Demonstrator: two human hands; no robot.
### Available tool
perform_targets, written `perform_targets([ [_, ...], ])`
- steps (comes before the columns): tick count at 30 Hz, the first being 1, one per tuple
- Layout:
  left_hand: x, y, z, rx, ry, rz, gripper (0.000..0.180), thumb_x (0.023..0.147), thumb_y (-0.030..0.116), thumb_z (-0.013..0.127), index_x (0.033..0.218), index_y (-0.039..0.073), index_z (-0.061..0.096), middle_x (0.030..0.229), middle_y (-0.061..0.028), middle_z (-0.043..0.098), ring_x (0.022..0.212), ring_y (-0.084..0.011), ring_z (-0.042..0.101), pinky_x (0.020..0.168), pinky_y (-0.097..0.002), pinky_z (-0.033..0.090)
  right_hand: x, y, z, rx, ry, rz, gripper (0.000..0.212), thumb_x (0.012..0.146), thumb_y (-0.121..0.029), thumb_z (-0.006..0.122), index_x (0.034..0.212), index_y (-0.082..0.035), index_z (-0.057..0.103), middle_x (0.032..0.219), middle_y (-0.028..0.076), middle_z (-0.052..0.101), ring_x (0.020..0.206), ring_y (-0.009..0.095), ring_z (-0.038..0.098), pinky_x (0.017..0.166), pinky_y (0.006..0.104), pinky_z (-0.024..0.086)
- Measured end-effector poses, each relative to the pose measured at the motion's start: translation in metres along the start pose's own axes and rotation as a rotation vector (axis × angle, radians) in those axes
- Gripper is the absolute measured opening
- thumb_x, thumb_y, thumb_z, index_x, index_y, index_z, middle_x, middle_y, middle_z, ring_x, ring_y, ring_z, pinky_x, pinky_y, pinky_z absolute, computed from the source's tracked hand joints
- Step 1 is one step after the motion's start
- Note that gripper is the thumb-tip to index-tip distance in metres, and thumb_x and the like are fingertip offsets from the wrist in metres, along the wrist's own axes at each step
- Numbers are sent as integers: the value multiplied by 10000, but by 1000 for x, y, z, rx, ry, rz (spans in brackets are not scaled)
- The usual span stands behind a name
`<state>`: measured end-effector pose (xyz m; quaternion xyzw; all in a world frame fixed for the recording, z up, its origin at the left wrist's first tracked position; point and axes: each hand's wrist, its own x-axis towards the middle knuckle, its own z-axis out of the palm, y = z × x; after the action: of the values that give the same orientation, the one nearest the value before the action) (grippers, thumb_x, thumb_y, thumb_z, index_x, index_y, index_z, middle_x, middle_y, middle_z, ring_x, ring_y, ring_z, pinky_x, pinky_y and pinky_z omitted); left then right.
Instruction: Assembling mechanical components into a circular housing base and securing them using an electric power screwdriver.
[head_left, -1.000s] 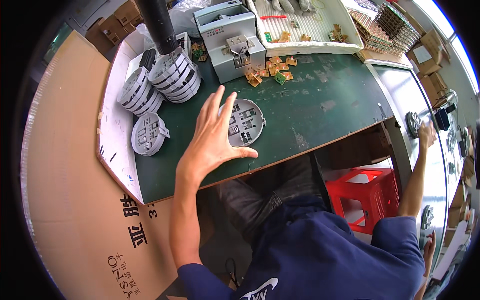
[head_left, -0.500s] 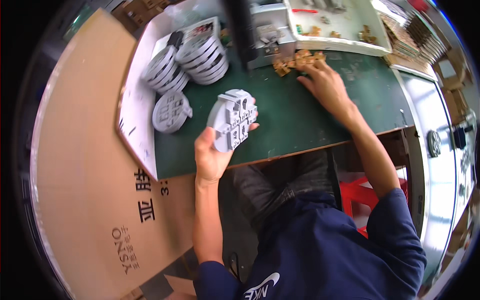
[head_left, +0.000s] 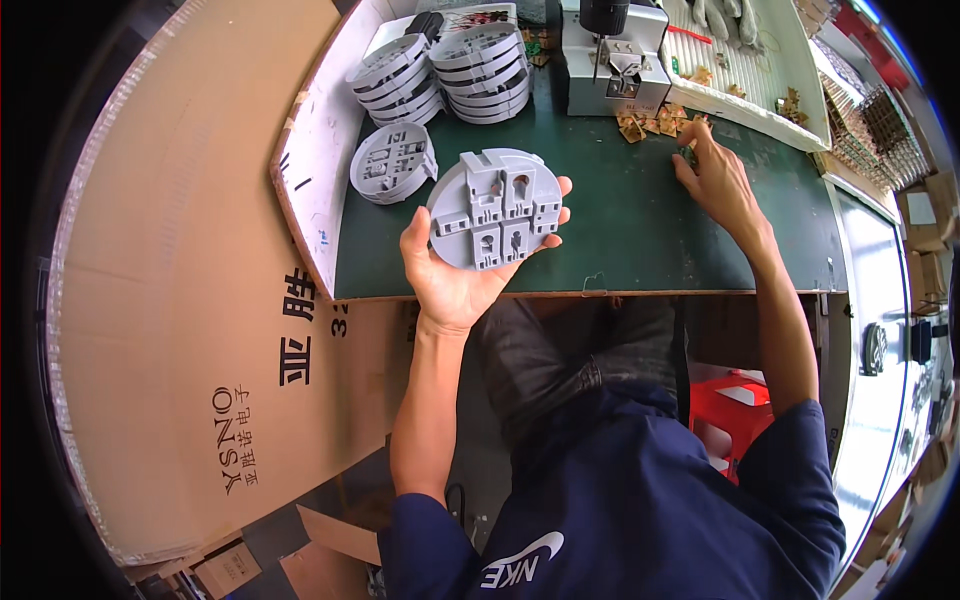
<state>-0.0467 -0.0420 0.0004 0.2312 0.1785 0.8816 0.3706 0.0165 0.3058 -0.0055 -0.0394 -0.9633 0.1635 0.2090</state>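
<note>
My left hand (head_left: 455, 280) grips a round grey plastic housing (head_left: 497, 212) from below, with its moulded slots and raised blocks facing up. The thumb lies along its left edge and fingertips show past the right edge. On the green bench top, my right hand (head_left: 722, 182) is bent beside a loose heap of small gold-coloured pieces (head_left: 650, 124). Its thumb and index finger curl around a small greenish thing too small to name. A similar grey housing (head_left: 388, 165) lies to the left, in front of two stacks of such housings (head_left: 482, 75).
A grey machine with a black head (head_left: 615, 70) stands behind the gold pieces. Right of it is a white tray (head_left: 770, 122) with gloves and small parts. A white side panel (head_left: 315, 170) bounds the green bench (head_left: 600, 220) on the left, beside a large cardboard sheet (head_left: 170, 300).
The housing in my left hand has turned more face-up. My right hand has drawn slightly away from the gold pieces, its fingers curled in. The head view has shifted.
</note>
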Motion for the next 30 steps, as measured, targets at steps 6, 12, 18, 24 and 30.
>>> perform_targets([
  [6, -2, 5, 0, 88, -43, -3, 1014, 888, 726, 551, 1534, -39, 389, 1482, -418, 429, 1296, -496, 553, 1024, -527, 513, -15, -15, -23, 50, 1, 105, 356, 956, -142, 709, 1288, -65, 608, 862, 166, 668, 773, 307, 680, 734, 416, 537],
  [12, 10, -3, 0, 799, 165, -122, 873, 872, 607, 687, 1447, -33, 540, 1504, -238, 515, 1291, -340, 580, 1107, -464, 435, -28, -27, -41, 696, -143, 217, 448, 954, -14, 689, 1396, -67, 639, 1092, 19, 696, 973, 73, 635, 898, 257, 531],
  [18, 37, -49, 12, 2012, 101, 153, 804, 742, 376, 887, 1411, 45, 589, 1527, -275, 440, 1355, -445, 455, 1149, -510, 363, -32, -74, -27, 1113, -128, 160, 350, 906, 83, 713, 1246, 11, 673, 1234, 94, 714, 1124, 156, 674, 996, 308, 567],
  [24, 43, -50, 26, 1810, 76, 343, 532, 842, 328, 853, 1286, 82, 692, 1519, -189, 505, 1401, -354, 470, 1128, -456, 416, -41, -74, -22, 1324, -153, 171, 352, 881, 44, 755, 1222, 1, 680, 1270, 110, 708, 1145, 180, 684, 1000, 330, 579],
  [30, 42, -46, 39, 1796, 82, 438, 268, 887, 263, 813, 1120, 135, 778, 1397, -108, 618, 1340, -350, 517, 1079, -454, 458, -42, -83, -12, 1349, -153, 150, 352, 879, 37, 756, 1220, -13, 686, 1241, 102, 704, 1150, 190, 682, 1004, 337, 578],
])
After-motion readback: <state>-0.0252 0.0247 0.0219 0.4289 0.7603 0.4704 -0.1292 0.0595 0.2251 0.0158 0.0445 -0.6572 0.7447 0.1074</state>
